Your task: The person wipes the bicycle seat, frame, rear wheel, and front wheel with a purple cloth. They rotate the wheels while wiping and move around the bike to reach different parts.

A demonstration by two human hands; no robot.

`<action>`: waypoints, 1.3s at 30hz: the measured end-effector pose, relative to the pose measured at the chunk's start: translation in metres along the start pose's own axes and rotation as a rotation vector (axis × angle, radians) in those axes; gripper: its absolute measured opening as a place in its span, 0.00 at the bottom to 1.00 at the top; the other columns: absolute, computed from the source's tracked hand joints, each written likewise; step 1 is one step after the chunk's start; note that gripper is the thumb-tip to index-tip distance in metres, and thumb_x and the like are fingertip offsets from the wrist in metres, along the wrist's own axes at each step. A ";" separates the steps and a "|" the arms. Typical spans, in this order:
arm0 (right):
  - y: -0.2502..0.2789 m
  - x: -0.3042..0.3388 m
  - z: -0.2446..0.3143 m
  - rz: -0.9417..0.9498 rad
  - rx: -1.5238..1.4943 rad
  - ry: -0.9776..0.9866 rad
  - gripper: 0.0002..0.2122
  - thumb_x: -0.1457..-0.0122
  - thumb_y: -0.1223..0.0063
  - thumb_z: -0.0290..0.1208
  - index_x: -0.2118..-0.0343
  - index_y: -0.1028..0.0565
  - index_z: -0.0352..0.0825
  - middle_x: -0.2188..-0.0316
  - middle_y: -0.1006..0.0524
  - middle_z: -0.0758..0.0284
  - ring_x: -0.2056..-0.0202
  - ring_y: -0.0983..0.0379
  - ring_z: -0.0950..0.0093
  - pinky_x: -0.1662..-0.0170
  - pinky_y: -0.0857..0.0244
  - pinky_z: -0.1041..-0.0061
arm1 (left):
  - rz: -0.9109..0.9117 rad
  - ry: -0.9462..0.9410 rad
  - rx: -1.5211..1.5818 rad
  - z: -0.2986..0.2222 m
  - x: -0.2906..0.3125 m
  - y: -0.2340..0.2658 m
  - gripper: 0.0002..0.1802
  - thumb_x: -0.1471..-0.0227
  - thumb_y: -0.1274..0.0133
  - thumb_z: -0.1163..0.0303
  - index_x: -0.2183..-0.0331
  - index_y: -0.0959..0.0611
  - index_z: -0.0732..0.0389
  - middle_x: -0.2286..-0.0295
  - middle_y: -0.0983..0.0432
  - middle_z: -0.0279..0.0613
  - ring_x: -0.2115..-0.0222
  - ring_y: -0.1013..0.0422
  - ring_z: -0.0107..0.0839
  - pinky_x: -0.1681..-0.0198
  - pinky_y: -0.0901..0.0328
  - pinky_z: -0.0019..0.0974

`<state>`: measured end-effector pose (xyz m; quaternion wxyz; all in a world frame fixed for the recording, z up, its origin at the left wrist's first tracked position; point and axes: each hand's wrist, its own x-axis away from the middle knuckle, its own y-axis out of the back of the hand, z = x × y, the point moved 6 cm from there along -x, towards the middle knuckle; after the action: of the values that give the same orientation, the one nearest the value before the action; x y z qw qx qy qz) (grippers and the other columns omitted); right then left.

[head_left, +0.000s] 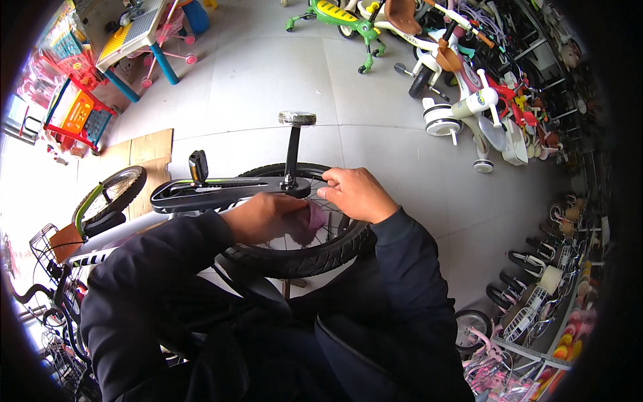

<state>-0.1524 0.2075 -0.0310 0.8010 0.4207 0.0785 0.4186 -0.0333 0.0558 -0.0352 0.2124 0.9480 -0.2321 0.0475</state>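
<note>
A child's bicycle with a grey frame (pixel 151 220) is in front of me, and its black-tyred rear wheel (pixel 301 262) is under my hands. My left hand (pixel 258 218) is closed around a pinkish-purple cloth (pixel 309 224), which lies against the spokes. At the wheel's right inner edge, the thumb and fingers of my right hand (pixel 362 194) are pinched on the rim. A black chain guard (pixel 221 194) runs left from the hub. Above it stands a black pedal (pixel 199 167). From the hub, a black arm carries a small stabiliser wheel (pixel 297 119).
Cardboard (pixel 149 151) lies on the tiled floor beside the front wheel (pixel 120 194). A green ride-on toy (pixel 338 20) and a white ride-on toy (pixel 479 107) stand ahead and to the right. A toy table (pixel 137 37) is at the far left. Several bicycles (pixel 536 268) line the right side.
</note>
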 end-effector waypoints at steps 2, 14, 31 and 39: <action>0.000 0.000 0.001 0.005 -0.007 0.001 0.19 0.40 0.38 0.38 0.52 0.21 0.27 0.64 0.16 0.51 0.61 0.18 0.56 0.55 0.26 0.64 | -0.024 -0.265 -0.236 -0.005 0.004 0.000 0.15 0.45 0.43 0.73 0.54 0.17 0.58 0.55 0.20 0.41 0.54 0.23 0.39 0.48 0.28 0.37; -0.083 0.011 0.038 0.537 0.166 0.498 0.10 0.38 0.45 0.35 0.60 0.18 0.37 0.59 0.22 0.68 0.53 0.30 0.62 0.47 0.35 0.64 | -0.092 0.164 -0.399 -0.064 0.131 0.092 0.35 0.50 0.35 0.73 0.40 0.26 0.65 0.47 0.24 0.60 0.48 0.25 0.55 0.42 0.31 0.47; -0.135 -0.016 0.052 0.877 0.926 0.213 0.14 0.44 0.49 0.30 0.60 0.15 0.36 0.56 0.17 0.60 0.54 0.19 0.56 0.53 0.26 0.57 | -0.496 0.107 -0.205 -0.080 0.256 0.043 0.37 0.50 0.32 0.59 0.45 0.24 0.72 0.54 0.21 0.63 0.55 0.23 0.59 0.49 0.29 0.50; -0.087 -0.005 0.061 0.465 0.632 0.335 0.09 0.41 0.42 0.33 0.64 0.21 0.33 0.60 0.22 0.60 0.55 0.26 0.55 0.53 0.29 0.56 | -0.530 0.079 -0.292 -0.082 0.260 0.044 0.40 0.49 0.34 0.54 0.45 0.26 0.72 0.56 0.20 0.60 0.57 0.23 0.56 0.50 0.29 0.48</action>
<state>-0.0738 0.1409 -0.0583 0.4930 0.5781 0.2353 0.6061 0.1781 -0.0541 0.1050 0.3603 0.9324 0.0276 -0.0064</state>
